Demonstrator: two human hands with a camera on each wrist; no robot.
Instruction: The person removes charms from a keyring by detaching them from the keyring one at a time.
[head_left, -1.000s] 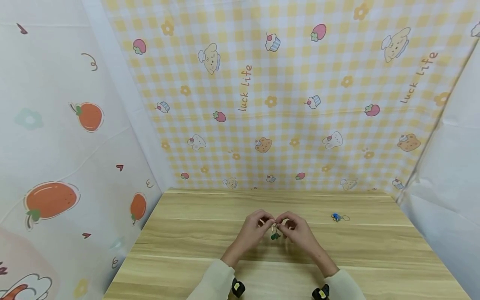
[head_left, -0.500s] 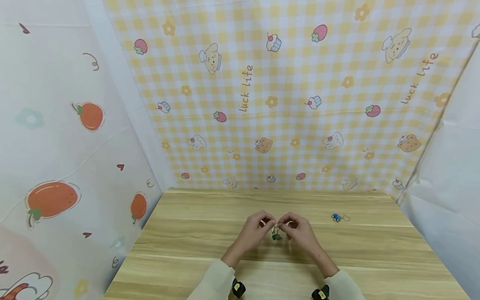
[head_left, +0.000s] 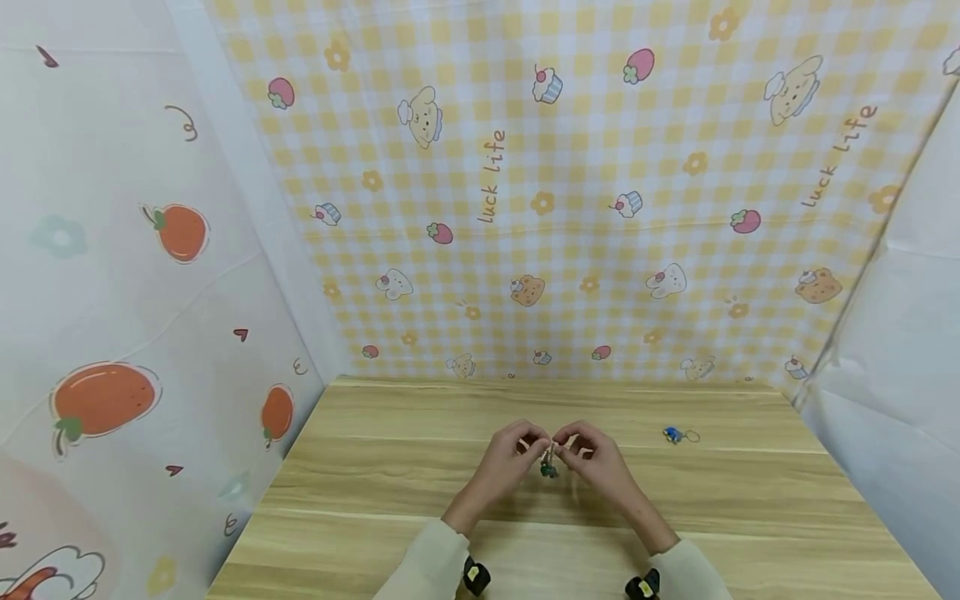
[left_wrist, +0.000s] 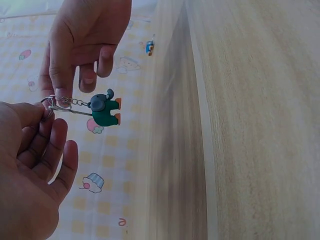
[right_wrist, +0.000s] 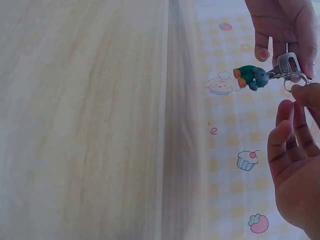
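Note:
Both hands meet above the wooden table in the head view. In the left wrist view, my left hand (left_wrist: 32,165) pinches a metal key ring (left_wrist: 48,101) between thumb and forefinger. My right hand (head_left: 596,462) pinches the same ring from the other side, its thumb on the ring in the right wrist view. From the ring hangs a short chain with a small elephant figure (left_wrist: 105,109), grey-headed with a green body and orange feet. A flat silver key (right_wrist: 288,64) with a slotted head is at the ring, beside the chain. Fingertips partly hide the ring.
A blue figure keychain (head_left: 672,434) with its own ring lies on the table (head_left: 750,500) to the right, beyond the right hand. A checked cloth (head_left: 480,250) hangs behind the table, with a printed sheet (head_left: 150,317) at the left and a white one at the right.
The hands stay together at the ring with only slight finger shifts. The elephant figure swings a little right, then back left.

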